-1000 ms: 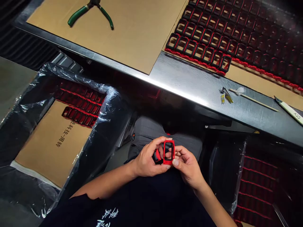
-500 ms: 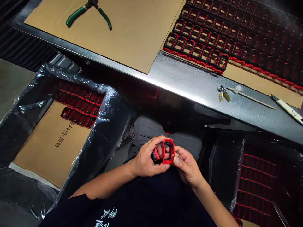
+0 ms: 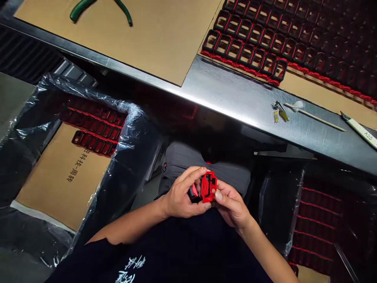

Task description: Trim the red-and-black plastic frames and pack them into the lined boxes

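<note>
Over my lap, my left hand (image 3: 185,193) grips a red and black frame (image 3: 209,186) by its top and bottom edges between fingers and thumb. A second red and black part (image 3: 193,192) sits deeper in the same hand, partly covered by the fingers. My right hand (image 3: 232,202) pinches the right edge of the frame, thumb in front and fingers mostly behind it. The frame is tilted, with its red side facing up towards me.
A metal table (image 3: 235,102) carries rows of red and black frames (image 3: 253,55), green-handled pliers (image 3: 81,8), a wooden stick (image 3: 321,118) and a knife (image 3: 359,129). Plastic-lined bins stand left (image 3: 135,112) and right (image 3: 297,204), both holding similar parts.
The frame between my hands has turned, so its opening looks narrower and more of its red side shows. The view has shifted slightly, moving the table up in the picture.
</note>
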The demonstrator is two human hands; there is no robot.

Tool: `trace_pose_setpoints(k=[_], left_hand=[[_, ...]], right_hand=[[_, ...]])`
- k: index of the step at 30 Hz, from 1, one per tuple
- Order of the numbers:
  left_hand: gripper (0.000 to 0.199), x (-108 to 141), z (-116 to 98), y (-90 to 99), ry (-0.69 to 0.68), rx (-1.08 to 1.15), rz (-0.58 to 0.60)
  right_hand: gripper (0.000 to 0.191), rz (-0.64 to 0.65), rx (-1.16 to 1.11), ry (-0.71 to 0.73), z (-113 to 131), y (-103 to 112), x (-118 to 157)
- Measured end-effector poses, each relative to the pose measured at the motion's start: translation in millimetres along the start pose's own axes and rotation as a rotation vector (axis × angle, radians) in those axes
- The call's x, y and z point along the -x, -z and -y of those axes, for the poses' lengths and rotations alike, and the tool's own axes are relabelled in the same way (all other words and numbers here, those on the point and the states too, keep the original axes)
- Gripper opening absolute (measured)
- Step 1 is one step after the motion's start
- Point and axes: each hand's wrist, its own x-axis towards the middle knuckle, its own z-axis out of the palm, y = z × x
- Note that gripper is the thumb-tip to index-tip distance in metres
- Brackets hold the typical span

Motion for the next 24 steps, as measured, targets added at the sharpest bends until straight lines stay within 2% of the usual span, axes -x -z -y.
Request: trace_pose_setpoints(k=[12,24], left_hand=[[0.088,2,1,0.4,0.038,-0.017,-0.006],[0.090,5,1,1.6,0.071,0.049,0.020]], right_hand=[[0.041,0.003,-0.051,-0.041,-4,1,-1],[0.050,-0.033,-0.030,0.006,-13,5,-3]])
